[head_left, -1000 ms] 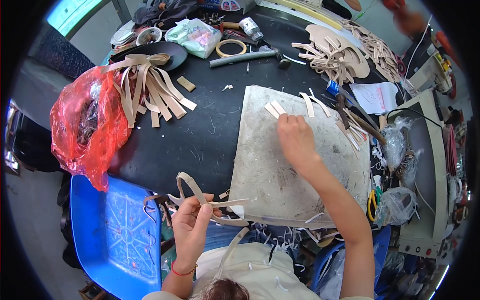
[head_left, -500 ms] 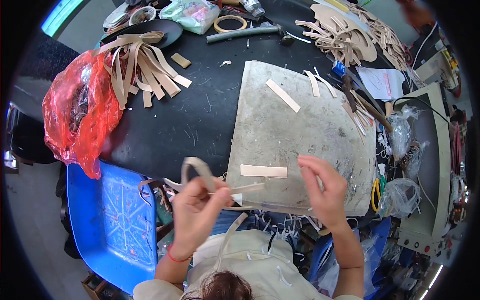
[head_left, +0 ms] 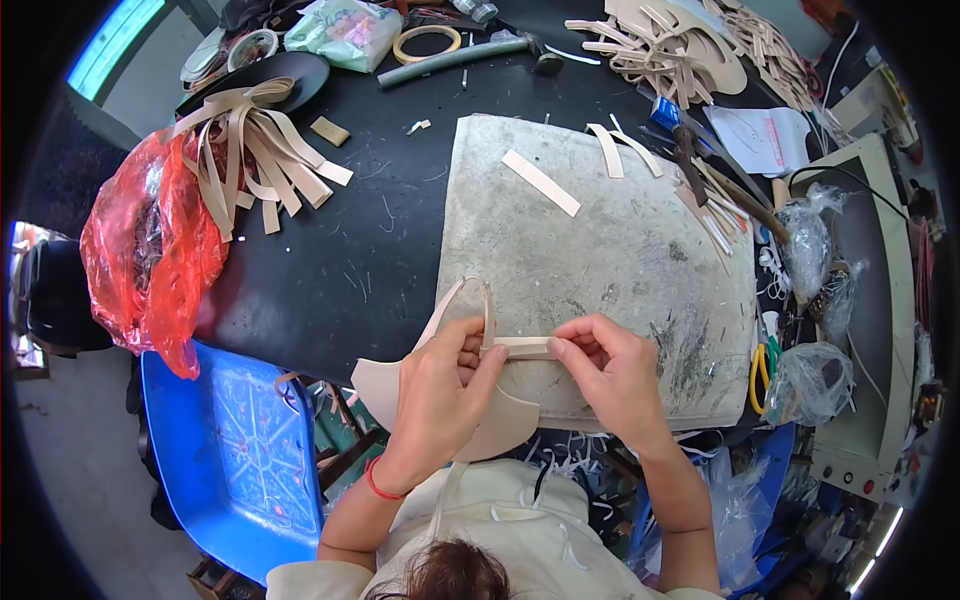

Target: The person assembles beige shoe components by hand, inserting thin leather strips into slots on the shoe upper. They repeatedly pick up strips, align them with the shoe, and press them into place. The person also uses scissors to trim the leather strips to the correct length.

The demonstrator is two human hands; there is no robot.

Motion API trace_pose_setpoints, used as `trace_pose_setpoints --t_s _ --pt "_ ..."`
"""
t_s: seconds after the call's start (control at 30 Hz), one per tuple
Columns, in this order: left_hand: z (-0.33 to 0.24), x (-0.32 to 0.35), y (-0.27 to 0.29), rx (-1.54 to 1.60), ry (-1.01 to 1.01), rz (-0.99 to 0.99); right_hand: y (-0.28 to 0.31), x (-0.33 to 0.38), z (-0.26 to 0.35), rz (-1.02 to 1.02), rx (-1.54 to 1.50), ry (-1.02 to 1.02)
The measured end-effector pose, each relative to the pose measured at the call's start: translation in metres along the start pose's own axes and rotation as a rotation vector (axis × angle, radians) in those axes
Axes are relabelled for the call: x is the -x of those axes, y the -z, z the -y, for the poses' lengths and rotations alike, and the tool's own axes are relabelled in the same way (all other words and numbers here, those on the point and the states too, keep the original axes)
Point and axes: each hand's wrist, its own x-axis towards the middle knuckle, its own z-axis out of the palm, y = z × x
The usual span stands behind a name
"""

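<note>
My left hand (head_left: 440,400) is closed on a narrow beige strap (head_left: 489,315) that loops up above its fingers. A wide, curved beige leather-like piece (head_left: 510,425) spreads out under that hand and hangs over the near edge of the grey board (head_left: 610,250). Between my hands, a short beige strip (head_left: 525,347) lies along the strap's end. My right hand (head_left: 612,380) pinches the right end of this strip between thumb and fingers. The fingers partly hide how strap and strip meet. Farther up the board is another loose beige strip (head_left: 541,183).
To the left, a bundle of beige straps (head_left: 295,160) lies by a red plastic bag (head_left: 150,250), above a blue tray (head_left: 260,440). More cut pieces (head_left: 680,55) are heaped at the far right. Yellow-handled scissors (head_left: 757,378) and a hammer-like tool (head_left: 690,160) are right of the board.
Both hands have come together over the board's near edge. My right hand, empty before, now pinches the short strip. The wide beige piece has come up into view under my left hand.
</note>
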Motion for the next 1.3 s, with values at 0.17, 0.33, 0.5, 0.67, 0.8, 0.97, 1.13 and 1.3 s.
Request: trace_pose_setpoints --t_s 0.17,0.33,0.5,0.67,0.8,0.97,1.13,1.3 --pt "-0.001 -0.002 -0.006 -0.105 0.012 -0.038 -0.004 -0.003 -0.005 -0.019 0.132 0.094" --pt "0.000 0.002 -0.006 -0.164 -0.001 -0.061 0.020 -0.015 0.008 0.156 0.379 -0.072" --pt "0.008 0.024 0.010 0.117 -0.139 0.019 0.022 -0.009 0.023 0.197 0.116 0.329" --pt "0.010 0.040 0.021 0.259 -0.205 0.065 0.012 0.008 0.033 0.370 0.008 0.302" --pt "0.016 0.055 0.014 0.443 -0.188 0.016 0.005 0.019 0.038 0.349 -0.031 0.287" --pt "0.007 0.065 0.020 0.418 -0.143 0.022 0.002 0.025 0.038 0.431 -0.169 0.301" --pt "-0.044 0.066 0.066 -0.093 -0.265 -0.169 0.008 0.023 0.041 0.350 -0.314 0.356" --pt "-0.089 0.036 0.103 -0.509 -0.438 -0.179 0.049 0.005 0.014 -0.024 -0.001 0.158"
